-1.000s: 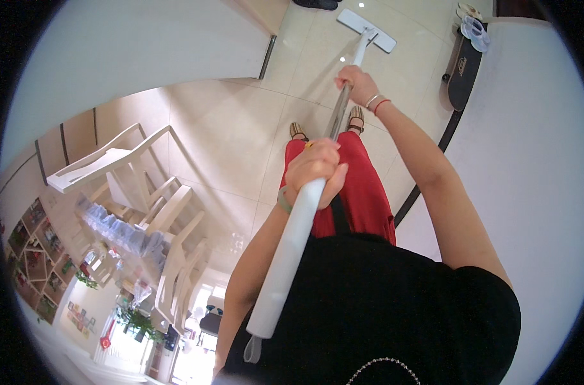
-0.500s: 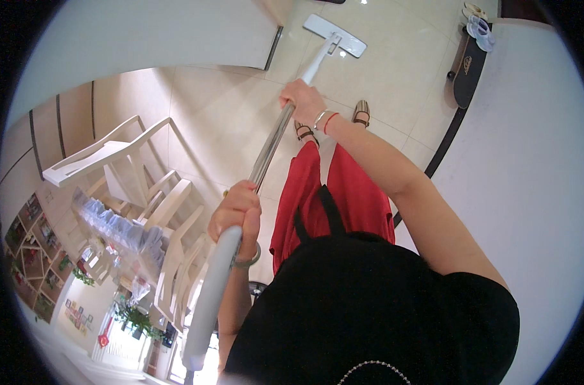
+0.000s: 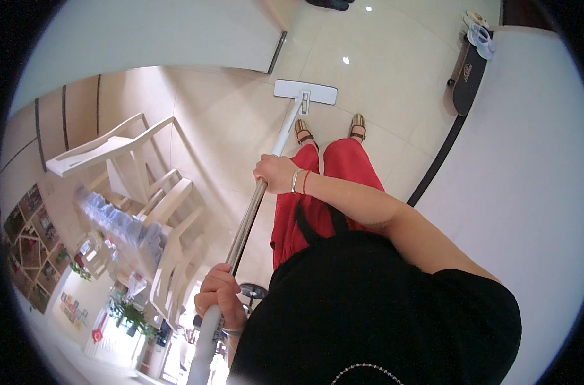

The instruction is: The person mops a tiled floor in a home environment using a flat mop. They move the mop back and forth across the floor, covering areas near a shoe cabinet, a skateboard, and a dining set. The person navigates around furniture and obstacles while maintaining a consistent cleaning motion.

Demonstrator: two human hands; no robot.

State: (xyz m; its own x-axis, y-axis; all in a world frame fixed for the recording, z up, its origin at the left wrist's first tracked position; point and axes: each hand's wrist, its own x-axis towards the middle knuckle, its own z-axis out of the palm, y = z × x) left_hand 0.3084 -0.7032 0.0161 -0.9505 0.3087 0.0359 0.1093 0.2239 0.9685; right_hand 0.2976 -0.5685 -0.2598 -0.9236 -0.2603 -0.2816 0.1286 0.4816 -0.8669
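Observation:
Both my hands are closed around the pole of a flat mop (image 3: pixel 246 224). My left hand (image 3: pixel 220 296) grips it low in the picture, just above the thick white handle. Farther along, my right hand (image 3: pixel 276 174) wraps the pole where the bare metal meets the white lower section. The mop's white rectangular head (image 3: pixel 306 92) lies flat on the tiled floor, close in front of my left shoe (image 3: pixel 305 133). My right shoe (image 3: pixel 358 127) stands a little to the right of it.
White wooden chairs (image 3: pixel 122 151) and a table with a pale ruffled cover (image 3: pixel 115 215) stand at left. A skateboard (image 3: pixel 468 77) with light slippers (image 3: pixel 480 40) lies along the right wall. A white panel (image 3: pixel 176 35) reaches in from the upper left. Dark shoes (image 3: pixel 330 4) show at the top.
The mop head has come back toward my feet and swung left, turning more level. Both hands have drawn back toward me with the pole, my right hand also moving left.

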